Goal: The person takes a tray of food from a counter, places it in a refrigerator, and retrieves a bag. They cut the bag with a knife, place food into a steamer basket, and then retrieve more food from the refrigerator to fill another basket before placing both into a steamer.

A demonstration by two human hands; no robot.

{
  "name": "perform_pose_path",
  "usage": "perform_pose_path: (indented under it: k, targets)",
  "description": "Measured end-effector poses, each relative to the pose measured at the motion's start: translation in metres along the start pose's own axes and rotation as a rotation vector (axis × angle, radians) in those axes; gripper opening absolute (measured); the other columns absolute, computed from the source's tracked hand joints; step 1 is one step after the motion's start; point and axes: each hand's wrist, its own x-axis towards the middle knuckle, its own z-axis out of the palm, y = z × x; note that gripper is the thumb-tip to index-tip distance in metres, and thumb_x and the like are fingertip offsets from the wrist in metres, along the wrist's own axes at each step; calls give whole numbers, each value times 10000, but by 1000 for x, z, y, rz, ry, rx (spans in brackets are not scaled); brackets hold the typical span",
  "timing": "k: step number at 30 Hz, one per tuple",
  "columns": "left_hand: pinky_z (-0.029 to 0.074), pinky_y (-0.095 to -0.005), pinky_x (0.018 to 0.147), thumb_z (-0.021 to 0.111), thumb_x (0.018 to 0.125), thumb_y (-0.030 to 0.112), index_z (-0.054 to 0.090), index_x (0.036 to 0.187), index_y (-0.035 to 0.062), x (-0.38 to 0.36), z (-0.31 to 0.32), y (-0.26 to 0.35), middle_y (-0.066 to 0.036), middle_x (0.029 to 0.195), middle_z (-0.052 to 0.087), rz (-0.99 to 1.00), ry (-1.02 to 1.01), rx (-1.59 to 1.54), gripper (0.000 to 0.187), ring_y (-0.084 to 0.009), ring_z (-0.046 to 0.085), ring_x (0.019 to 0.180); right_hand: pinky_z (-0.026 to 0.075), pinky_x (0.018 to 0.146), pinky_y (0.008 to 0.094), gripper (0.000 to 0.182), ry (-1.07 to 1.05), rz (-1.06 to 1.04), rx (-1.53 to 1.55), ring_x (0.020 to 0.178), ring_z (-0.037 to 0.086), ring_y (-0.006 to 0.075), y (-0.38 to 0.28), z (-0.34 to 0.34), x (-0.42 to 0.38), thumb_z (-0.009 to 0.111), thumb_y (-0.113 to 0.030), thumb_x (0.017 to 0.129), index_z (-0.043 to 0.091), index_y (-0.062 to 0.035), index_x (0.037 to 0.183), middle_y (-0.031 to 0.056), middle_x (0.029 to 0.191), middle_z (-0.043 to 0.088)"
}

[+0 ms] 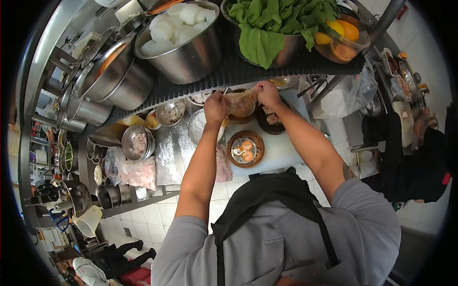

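My left hand (216,107) and my right hand (268,94) are both closed, pinching opposite edges of a thin translucent sheet (240,97) stretched between them. Whether it is plastic film or a bag, I cannot make out. Behind and below it sits a round steamer basket (243,117), partly covered by the sheet. A dark steamer (273,127) with pieces of food stands just below my right hand. Nearer to me, another bamboo steamer (259,161) holds several orange-topped dumplings (247,145). A bowl of white powder (198,126) is beside my left forearm.
A shelf with a black mat (191,89) overhangs the white board (286,157). It carries a pot of peeled white vegetables (183,62), leafy greens (272,24) and a tub of orange and yellow items (341,45). Steel bowls (135,138) stand left. A co-worker (405,157) is at right.
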Motion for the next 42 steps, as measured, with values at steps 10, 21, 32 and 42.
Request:
perform_pose_path:
  k: [10, 21, 32, 42]
  targets:
    - [514, -469, 783, 651, 897, 286, 704, 960, 14, 26, 8, 9, -231, 908, 692, -44, -75, -187, 285, -405, 667, 888, 513, 811, 431, 235, -82, -250, 20, 906, 660, 391, -4, 5, 0, 606, -204, 904, 686, -6, 1003, 217, 876, 680]
    - [520, -349, 722, 679, 873, 281, 678, 911, 3, 14, -11, 1, -166, 848, 692, -104, -287, -135, 281, -240, 669, 746, 485, 852, 461, 263, -188, 5, 14, 1019, 608, 418, -29, 0, 5, 633, -280, 860, 693, -62, 995, 239, 1057, 651]
    - [499, -323, 690, 695, 872, 166, 645, 879, 12, -25, 6, -4, -109, 800, 673, -155, -106, -389, 163, -179, 634, 729, 496, 773, 431, 317, -131, 20, 336, 824, 660, 369, -40, 17, 7, 604, -310, 878, 671, -1, 904, 211, 851, 683]
    - [521, -386, 810, 713, 822, 145, 658, 1059, 38, -25, 20, -2, -163, 935, 678, -92, -124, -287, 266, -306, 662, 863, 513, 810, 377, 237, -16, 412, 1021, 883, 656, 238, 8, 27, 30, 516, -186, 944, 652, -4, 1011, 102, 975, 683]
